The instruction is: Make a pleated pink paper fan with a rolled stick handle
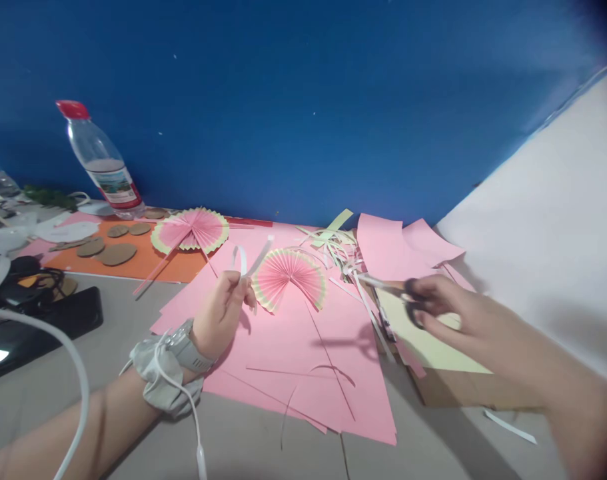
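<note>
My left hand [224, 308] pinches a thin white paper strip [248, 261] that loops up above the fingers, over the pink sheets [303, 360]. My right hand [446, 305] grips black-handled scissors [393, 288], blades pointing left toward a pile of paper strips [340, 253]. A half-round pink pleated fan with a pale green rim [289, 275] lies between the hands. A second, round pleated fan on a stick [190, 230] lies farther back on an orange sheet [153, 260]. My left wrist wears a grey watch and a scrunchie.
A plastic bottle with a red cap [103, 163] stands at the back left against the blue wall. Brown cardboard discs [116, 253] lie on the orange sheet. A black device [38, 327] and a white cable [58, 347] sit at left. A cardboard box [463, 390] lies under a yellow sheet [428, 340].
</note>
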Available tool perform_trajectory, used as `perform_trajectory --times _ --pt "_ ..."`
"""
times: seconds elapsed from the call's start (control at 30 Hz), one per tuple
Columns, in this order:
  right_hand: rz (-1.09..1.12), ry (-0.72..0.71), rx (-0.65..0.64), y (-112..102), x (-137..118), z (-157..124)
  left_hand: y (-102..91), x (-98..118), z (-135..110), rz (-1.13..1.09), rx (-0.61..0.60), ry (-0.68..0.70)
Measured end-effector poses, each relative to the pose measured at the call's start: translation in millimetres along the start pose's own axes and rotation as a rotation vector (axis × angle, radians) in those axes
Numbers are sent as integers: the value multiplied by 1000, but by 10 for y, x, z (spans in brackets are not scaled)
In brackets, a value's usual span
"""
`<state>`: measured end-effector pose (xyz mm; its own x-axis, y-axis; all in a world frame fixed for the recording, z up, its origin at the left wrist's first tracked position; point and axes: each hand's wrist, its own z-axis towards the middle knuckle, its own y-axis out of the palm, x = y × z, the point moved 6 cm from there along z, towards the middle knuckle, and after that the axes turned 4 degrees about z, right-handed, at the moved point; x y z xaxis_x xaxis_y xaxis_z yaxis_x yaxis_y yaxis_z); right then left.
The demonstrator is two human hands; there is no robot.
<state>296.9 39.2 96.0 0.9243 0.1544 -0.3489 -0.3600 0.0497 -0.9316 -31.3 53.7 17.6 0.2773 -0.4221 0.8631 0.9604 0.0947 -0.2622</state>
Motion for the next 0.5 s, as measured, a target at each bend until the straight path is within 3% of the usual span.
perform_trajectory --times 0.1,0.2,0.33,0.5 --pt "212 -101 -182 351 -537 190 -3 -8 6 -10 -3 9" --pt "376 -182 -212 715 -792 352 -22 -37 26 -4 13 -3" --pt "577 -253 -122 1032 -800 421 -25 -70 40 -8 15 -44" --pt "479 -269 -108 1210 -747 333 9 -57 24 -15 -30 -75"
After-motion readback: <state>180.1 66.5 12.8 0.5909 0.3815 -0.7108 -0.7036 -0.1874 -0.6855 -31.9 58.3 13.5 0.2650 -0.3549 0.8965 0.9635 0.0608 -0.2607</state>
